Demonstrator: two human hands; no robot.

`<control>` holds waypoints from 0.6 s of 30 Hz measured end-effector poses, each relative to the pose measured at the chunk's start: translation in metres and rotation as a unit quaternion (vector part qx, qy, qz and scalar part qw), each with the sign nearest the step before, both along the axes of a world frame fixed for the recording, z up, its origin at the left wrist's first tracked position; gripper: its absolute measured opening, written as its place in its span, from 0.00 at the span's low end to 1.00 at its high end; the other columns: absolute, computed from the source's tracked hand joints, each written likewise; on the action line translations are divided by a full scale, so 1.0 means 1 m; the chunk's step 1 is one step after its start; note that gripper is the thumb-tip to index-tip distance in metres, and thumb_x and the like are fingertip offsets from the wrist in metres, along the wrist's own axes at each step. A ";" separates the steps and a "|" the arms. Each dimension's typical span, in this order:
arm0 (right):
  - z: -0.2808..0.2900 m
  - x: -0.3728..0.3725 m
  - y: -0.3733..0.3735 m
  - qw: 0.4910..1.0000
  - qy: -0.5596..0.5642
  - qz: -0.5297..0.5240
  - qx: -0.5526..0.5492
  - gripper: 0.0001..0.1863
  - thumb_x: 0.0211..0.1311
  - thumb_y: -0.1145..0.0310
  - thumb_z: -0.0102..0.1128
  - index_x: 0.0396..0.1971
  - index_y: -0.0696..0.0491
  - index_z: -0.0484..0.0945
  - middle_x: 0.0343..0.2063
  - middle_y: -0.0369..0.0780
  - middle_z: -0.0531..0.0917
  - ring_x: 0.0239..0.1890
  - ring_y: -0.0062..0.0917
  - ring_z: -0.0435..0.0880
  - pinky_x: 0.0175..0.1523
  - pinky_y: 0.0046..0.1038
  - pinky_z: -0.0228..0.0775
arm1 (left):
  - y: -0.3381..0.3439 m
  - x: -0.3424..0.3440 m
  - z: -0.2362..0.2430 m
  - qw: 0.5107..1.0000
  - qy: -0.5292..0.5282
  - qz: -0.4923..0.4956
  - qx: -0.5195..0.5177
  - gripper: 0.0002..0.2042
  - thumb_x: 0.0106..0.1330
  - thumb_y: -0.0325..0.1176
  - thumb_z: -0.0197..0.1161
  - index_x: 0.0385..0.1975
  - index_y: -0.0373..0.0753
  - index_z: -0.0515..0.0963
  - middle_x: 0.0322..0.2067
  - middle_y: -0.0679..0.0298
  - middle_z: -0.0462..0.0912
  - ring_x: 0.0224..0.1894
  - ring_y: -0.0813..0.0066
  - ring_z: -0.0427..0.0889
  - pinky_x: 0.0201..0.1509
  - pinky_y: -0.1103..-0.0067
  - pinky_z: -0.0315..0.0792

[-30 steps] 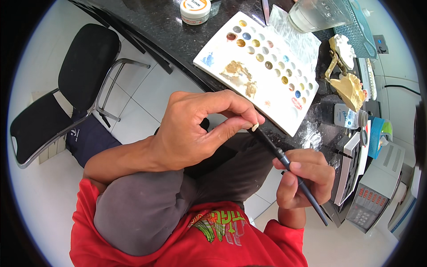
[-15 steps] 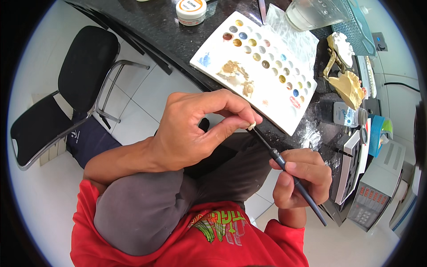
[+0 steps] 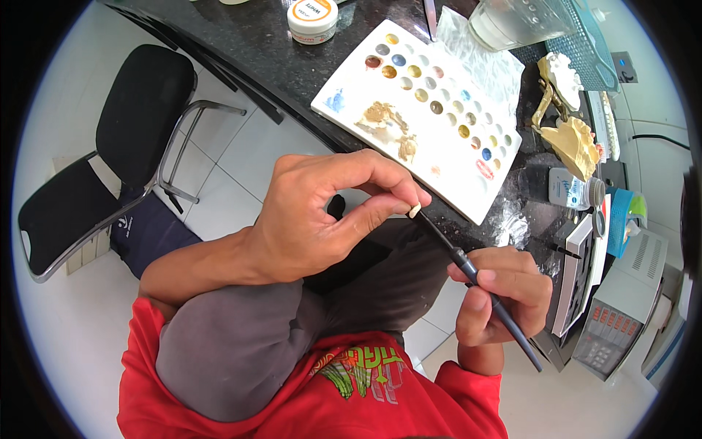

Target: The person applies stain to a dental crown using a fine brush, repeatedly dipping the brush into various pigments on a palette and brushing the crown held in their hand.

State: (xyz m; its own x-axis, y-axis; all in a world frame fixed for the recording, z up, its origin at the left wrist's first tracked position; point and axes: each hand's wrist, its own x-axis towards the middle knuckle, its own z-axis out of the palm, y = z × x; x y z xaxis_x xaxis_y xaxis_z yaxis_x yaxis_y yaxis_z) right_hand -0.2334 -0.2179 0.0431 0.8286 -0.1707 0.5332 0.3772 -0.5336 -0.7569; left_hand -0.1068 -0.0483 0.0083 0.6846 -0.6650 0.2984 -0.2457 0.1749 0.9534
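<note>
Beside the white rectangular palette (image 3: 431,139), I see the left hand (image 3: 311,212) pinching a tiny cream-coloured piece (image 3: 414,211), the right hand (image 3: 512,289) gripping a slim black pen-shaped tool (image 3: 460,258).

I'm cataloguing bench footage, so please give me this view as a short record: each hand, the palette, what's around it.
Left hand: pinches a small whitish piece
Right hand: holds a slim dark tool, its far end at the piece; contact unclear
Palette: white, wells of varied colours, brown and blue smears
Surface: dark countertop
Nearby: white jar, clear container, yellowish cast
Background: black chair, left
</note>
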 end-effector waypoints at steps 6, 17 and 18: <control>0.001 0.002 -0.002 1.000 0.005 0.006 -0.020 0.10 0.48 0.79 0.64 0.32 0.58 0.74 0.20 0.44 0.81 0.20 0.27 0.83 0.24 0.23 0.77 | 0.000 0.001 0.000 1.000 -0.003 -0.002 -0.001 0.02 0.63 0.22 0.61 0.33 0.32 0.78 0.32 0.53 0.86 0.35 0.70 0.86 0.41 0.80 0.78; 0.001 -0.001 -0.001 1.000 0.009 0.012 0.007 0.09 0.49 0.78 0.64 0.31 0.58 0.74 0.20 0.44 0.81 0.20 0.28 0.83 0.25 0.24 0.78 | 0.000 0.001 -0.001 1.000 -0.005 -0.003 -0.003 0.02 0.63 0.23 0.61 0.33 0.32 0.78 0.32 0.53 0.85 0.36 0.70 0.86 0.42 0.79 0.78; 0.001 -0.001 -0.001 1.000 0.006 0.011 0.010 0.09 0.49 0.78 0.64 0.31 0.58 0.74 0.20 0.44 0.81 0.20 0.28 0.83 0.25 0.24 0.78 | 0.000 0.001 -0.001 1.000 -0.005 -0.003 -0.004 0.02 0.63 0.24 0.61 0.33 0.32 0.78 0.32 0.53 0.85 0.36 0.69 0.86 0.42 0.79 0.78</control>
State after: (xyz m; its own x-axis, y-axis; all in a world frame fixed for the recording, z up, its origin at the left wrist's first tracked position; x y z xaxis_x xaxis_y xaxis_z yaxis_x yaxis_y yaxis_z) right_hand -0.2346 -0.2189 0.0440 0.8384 -0.1625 0.5202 0.3800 -0.5099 -0.7717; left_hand -0.1060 -0.0481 0.0072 0.6775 -0.6667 0.3105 -0.2546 0.1834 0.9495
